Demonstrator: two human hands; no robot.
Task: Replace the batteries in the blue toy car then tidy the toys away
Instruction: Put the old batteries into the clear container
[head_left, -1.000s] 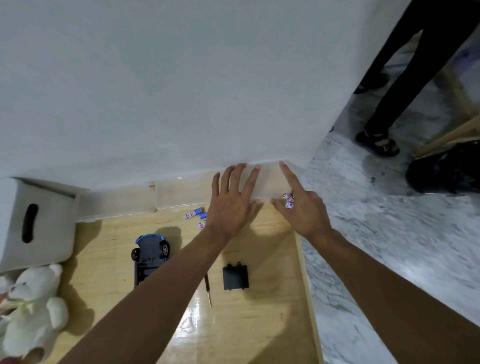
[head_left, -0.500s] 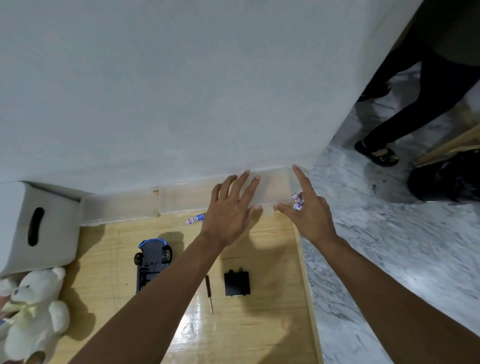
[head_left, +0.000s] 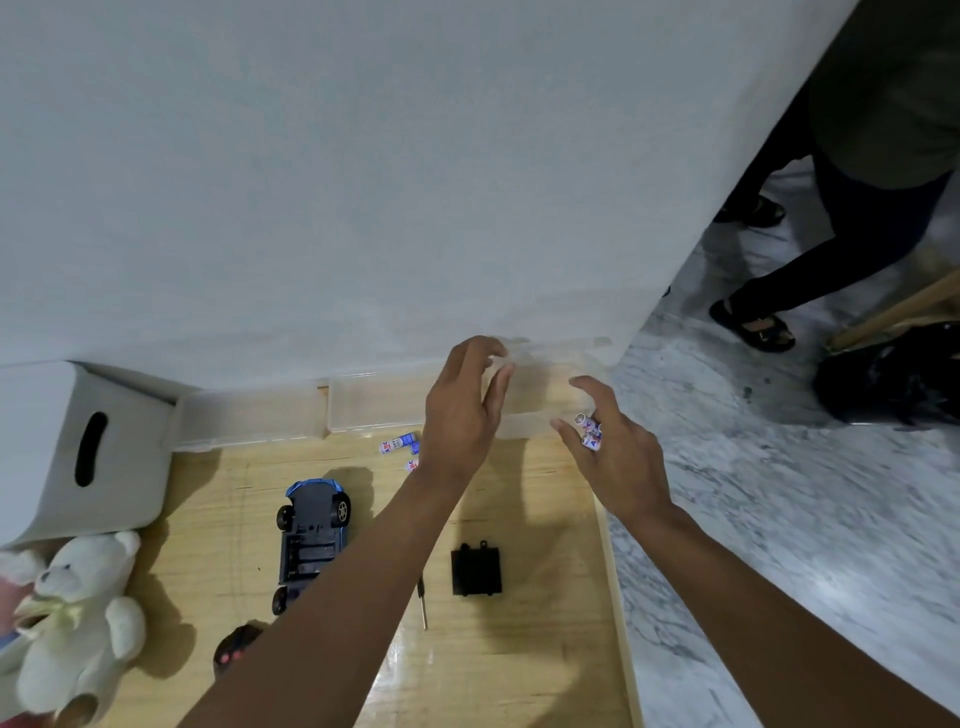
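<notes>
Fingers of the left hand are bent and slightly parted at a clear plastic box against the wall at the table's far edge. Its lid looks raised, but I cannot tell whether they grip it. The right hand points its thumb and forefinger, held apart, at the box's right end, while its other fingers pinch a few batteries. Their wraps are white and blue with red lettering too small to read. The loose batteries just nearer than the box carry the same print.

A second clear box sits to the left, its contents unclear, with a white bin beyond it. The blue toy car lies upside down on the wooden table, left of the arms, with its battery bay uncovered. A black cover and a screwdriver lie to its right. A white teddy bear sits at the near left.
</notes>
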